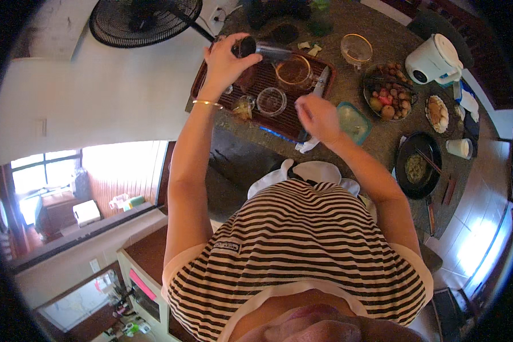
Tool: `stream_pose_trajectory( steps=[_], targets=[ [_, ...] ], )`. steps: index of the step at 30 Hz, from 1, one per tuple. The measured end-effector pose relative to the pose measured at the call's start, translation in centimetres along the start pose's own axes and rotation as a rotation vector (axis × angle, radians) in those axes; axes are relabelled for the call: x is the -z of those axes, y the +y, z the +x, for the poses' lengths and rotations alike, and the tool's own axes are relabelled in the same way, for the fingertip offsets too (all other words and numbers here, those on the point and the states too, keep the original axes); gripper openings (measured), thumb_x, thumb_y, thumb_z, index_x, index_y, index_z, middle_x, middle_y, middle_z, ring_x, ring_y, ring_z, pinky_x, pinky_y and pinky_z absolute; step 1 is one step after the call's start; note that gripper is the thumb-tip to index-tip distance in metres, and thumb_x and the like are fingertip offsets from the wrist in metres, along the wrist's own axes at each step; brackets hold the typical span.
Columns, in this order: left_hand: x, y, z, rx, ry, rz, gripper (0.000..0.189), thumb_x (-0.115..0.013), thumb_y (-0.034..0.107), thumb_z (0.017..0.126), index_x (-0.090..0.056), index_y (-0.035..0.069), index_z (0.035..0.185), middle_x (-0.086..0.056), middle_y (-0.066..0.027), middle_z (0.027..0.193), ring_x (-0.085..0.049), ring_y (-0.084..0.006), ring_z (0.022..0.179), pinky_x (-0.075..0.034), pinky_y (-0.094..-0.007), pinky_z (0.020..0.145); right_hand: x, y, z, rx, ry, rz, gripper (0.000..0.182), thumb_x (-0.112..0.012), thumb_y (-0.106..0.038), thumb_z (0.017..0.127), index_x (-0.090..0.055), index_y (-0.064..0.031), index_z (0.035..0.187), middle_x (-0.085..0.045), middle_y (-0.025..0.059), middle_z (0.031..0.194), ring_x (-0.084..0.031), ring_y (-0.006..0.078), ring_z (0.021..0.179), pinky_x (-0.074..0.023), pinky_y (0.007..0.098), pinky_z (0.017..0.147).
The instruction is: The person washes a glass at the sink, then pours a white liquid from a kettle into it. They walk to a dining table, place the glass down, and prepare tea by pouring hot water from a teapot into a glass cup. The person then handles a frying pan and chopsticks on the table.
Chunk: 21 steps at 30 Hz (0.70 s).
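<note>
My left hand grips a cylindrical container with a dark end, tipped on its side above a reddish-brown ridged tray. The container's far end is blurred and lies close to a glass cup with an amber rim and brown contents. My right hand is curled and blurred over the tray's right edge; whether it holds anything is unclear. A knife lies just beyond it. Also on the tray are a round clear glass bowl and a small glass with something yellowish.
A teal-rimmed container stands right of the tray. Beyond are another glass cup, a fruit bowl and a white electric kettle. A black pan with chopsticks sits at right. A fan stands at upper left.
</note>
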State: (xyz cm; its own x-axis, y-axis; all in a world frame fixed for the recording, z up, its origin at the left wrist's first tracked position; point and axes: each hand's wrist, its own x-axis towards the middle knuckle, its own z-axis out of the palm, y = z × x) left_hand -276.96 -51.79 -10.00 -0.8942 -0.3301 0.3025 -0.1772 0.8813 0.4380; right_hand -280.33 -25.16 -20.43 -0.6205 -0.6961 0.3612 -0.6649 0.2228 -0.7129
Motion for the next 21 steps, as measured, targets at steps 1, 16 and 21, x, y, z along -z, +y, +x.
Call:
stream_pose_trajectory(
  steps=[1, 16, 21],
  targets=[
    [0.0, 0.0, 0.0, 0.002, 0.009, -0.009, 0.061, -0.078, 0.051, 0.064, -0.066, 0.018, 0.112, -0.066, -0.0066, 0.104, -0.057, -0.0269, 0.108, -0.019, -0.0566, 0.104, -1.0, -0.5, 0.0, 0.262, -0.12, -0.109, 0.01, -0.06, -0.01, 0.082, -0.059, -0.0071, 0.091, -0.058, 0.0104, 0.078, -0.06, 0.031, 0.074, -0.0504, 0.041, 0.066],
    [1.7, -0.1, -1.2, 0.017, 0.078, -0.007, 0.062, -0.078, 0.05, 0.064, -0.065, 0.019, 0.115, -0.065, -0.0064, 0.107, -0.057, -0.0289, 0.108, -0.012, -0.0649, 0.106, -15.4, -3.6, 2.5, 0.391, -0.436, -0.415, 0.027, -0.058, -0.015, 0.082, -0.055, -0.0025, 0.106, -0.064, 0.012, 0.086, -0.066, 0.027, 0.073, -0.051, 0.0411, 0.06],
    [1.8, -1.5, -1.5, 0.035, 0.093, -0.057, 0.06, -0.079, 0.049, 0.064, -0.065, 0.018, 0.114, -0.065, -0.006, 0.107, -0.057, -0.0288, 0.108, -0.011, -0.065, 0.107, -17.0, -4.1, 2.6, 0.422, -0.486, -0.412, 0.026, -0.058, -0.012, 0.077, -0.059, -0.0003, 0.101, -0.068, 0.0103, 0.082, -0.068, 0.0256, 0.074, -0.0534, 0.0401, 0.06]
  ],
)
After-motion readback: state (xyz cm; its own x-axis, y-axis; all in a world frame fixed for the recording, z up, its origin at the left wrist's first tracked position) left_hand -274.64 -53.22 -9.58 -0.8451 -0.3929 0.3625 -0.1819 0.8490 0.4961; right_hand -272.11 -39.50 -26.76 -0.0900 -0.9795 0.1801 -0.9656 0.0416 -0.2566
